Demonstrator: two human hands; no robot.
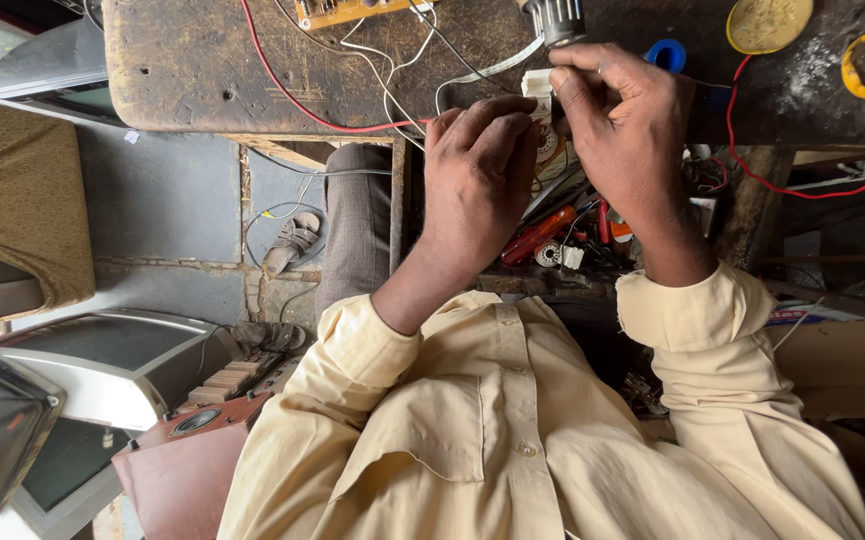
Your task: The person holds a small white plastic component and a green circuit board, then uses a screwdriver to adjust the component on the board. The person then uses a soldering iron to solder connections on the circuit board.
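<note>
Fingers (563,85) of the right hand (623,140) are seen pinched shut on a small white component (537,88), held just above the near edge of the desk (193,70) at about 12 o'clock in the view. The left hand (478,175) is curled close beside it at 9 o'clock of the component; its fingers are bent inward against the same piece and the thin white wires (383,70) leading off it, though the exact grip is hidden by the knuckles. A red wire (283,90) is laid across the worn desk top toward the hands. A circuit board (348,10) is noted at 11 o'clock, a blue tape roll (667,54) just beyond the right hand at 1 o'clock, and two yellow round lids (768,22) at 2 o'clock. Below the hands, an open drawer of mixed tools (563,235) is observed, with a red-handled tool among them. A sandal (293,240) lies on the floor at 9 o'clock.
</note>
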